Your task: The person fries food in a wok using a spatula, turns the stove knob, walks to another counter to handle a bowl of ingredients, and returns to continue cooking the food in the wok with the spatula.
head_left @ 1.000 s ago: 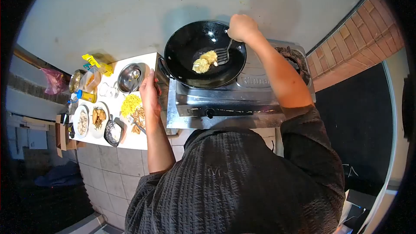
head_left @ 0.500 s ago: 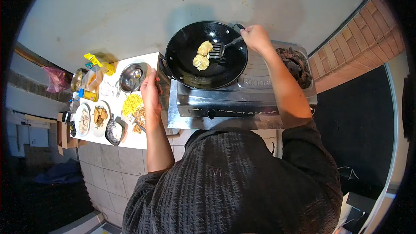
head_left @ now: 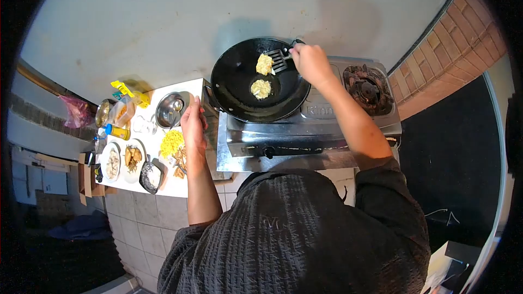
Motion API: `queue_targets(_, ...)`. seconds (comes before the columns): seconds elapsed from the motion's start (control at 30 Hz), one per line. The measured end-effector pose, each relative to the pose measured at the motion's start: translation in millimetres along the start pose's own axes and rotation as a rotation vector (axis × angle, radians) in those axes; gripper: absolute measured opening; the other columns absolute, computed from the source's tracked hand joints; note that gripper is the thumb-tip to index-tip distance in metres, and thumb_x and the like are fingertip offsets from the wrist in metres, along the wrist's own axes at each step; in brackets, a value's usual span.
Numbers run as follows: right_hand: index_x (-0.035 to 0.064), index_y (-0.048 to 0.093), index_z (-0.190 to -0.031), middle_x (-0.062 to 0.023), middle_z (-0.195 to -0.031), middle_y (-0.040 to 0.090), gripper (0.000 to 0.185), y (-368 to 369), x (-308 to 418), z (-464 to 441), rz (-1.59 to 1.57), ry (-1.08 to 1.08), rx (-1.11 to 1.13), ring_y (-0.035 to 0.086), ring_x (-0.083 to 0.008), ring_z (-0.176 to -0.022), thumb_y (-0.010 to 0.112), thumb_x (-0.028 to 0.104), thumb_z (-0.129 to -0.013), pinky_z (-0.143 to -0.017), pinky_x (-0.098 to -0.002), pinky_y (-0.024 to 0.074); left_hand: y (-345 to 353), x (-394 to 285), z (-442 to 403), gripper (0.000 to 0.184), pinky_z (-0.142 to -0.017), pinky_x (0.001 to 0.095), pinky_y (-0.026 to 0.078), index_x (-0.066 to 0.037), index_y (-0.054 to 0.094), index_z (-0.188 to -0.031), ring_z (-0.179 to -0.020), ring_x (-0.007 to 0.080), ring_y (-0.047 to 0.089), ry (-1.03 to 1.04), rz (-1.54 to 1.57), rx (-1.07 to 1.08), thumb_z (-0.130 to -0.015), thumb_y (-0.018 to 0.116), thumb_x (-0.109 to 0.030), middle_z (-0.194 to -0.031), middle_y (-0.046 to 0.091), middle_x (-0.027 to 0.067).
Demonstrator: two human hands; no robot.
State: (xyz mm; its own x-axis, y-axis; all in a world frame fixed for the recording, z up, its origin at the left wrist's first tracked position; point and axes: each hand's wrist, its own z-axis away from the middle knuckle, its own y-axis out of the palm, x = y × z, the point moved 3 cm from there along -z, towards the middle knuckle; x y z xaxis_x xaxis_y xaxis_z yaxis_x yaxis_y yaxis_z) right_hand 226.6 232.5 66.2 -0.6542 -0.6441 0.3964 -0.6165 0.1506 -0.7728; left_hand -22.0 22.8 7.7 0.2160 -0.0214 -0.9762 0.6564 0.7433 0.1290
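Observation:
My right hand (head_left: 314, 65) is closed around the handle of a slotted spatula (head_left: 279, 61). Its blade meets the edge of the upper yellowish, egg-like patty (head_left: 265, 65) inside a black wok (head_left: 231, 98). A second patty (head_left: 261, 89) lies below it, apart from the first. Left of the wok, over the side table, my left hand (head_left: 193, 125) hovers near the wok's left handle (head_left: 209, 95) with nothing visible in it. Its fingers are loosely extended and partly hidden from this angle.
The wok sits on a steel gas stove (head_left: 256, 147) with another burner (head_left: 369, 91) at right. On the white table (head_left: 173, 186) are a metal bowl (head_left: 171, 110), yellow noodle-like strips (head_left: 172, 142), plates of food, a small dark pan (head_left: 150, 177) and a yellow bottle (head_left: 117, 132).
The two patties, which were touching, are now apart. The spatula and upper patty have shifted up within the wok. The whole view has tilted slightly.

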Motion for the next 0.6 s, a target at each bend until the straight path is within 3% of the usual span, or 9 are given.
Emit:
queue_targets(0.23,0.0021,0.058,-0.073,-0.0177,-0.07,0.058,0.018,-10,23,13,0.131,-0.223,-0.088,0.057,-0.0355,-0.072,0.056,0.017,-0.082,-0.065,-0.0438,0.0468,-9,-2,1,0.031,-0.038,0.0218,0.023,-0.012,0.048,-0.066,-0.037,0.0067,0.032,0.003,0.009,-0.004,-0.085,0.06,-0.034,-0.045,0.036,-0.0042)
queue_targets(0.6,0.0035,0.059,-0.081,-0.0159,-0.072,0.057,0.015,-1,29,30,0.007,-0.222,-0.129,0.056,-0.0342,-0.075,0.057,0.019,-0.082,-0.065,-0.0431,0.046,-14,-1,2,0.033,-0.038,0.0215,0.022,-0.012,0.046,-0.065,-0.037,0.0062,0.031,-0.017,-0.006,0.01,-0.085,0.058,-0.035,-0.046,0.035,-0.0054)
